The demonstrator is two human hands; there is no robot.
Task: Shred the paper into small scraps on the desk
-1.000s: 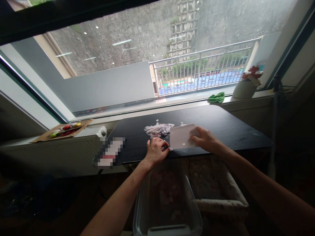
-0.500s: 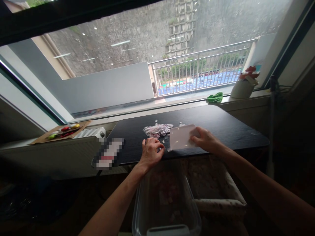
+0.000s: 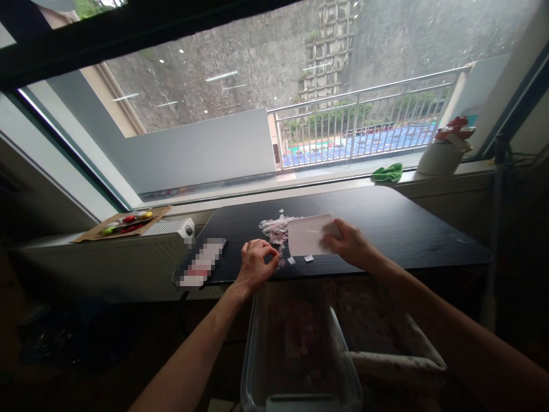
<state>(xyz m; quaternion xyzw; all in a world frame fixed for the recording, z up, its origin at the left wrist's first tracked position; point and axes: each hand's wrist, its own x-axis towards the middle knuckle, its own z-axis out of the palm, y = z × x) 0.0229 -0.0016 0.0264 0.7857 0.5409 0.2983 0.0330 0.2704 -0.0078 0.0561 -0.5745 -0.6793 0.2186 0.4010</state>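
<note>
My right hand [image 3: 349, 243] grips the right edge of a flat white rectangular sheet [image 3: 306, 236], held tilted above the dark table. The sheet's left edge meets a heap of small white and pinkish paper-like scraps [image 3: 274, 229]. My left hand [image 3: 257, 262] is curled at the table's front edge, thumb and forefinger bent together into a ring. A few pinkish scraps lie by its fingertips; whether it pinches one is hidden. Two loose white squares [image 3: 309, 258] lie below the sheet. Under the front edge stands a clear plastic bin [image 3: 251, 349] with more scraps inside.
The dark table [image 3: 386, 223] runs along a window. At its left corner lies a blurred-out phone-like object [image 3: 201, 264]. A radiator [image 3: 128, 263] carries cardboard [image 3: 92, 230]. On the sill are a green cloth [image 3: 387, 173] and a white container [image 3: 440, 157]. A fabric-edged box [image 3: 398, 363] sits beside the bin.
The white sheet has moved left over the table against the scrap heap, leaving loose squares in view below it. My left hand's thumb and forefinger have curled into a ring. The view has shifted slightly.
</note>
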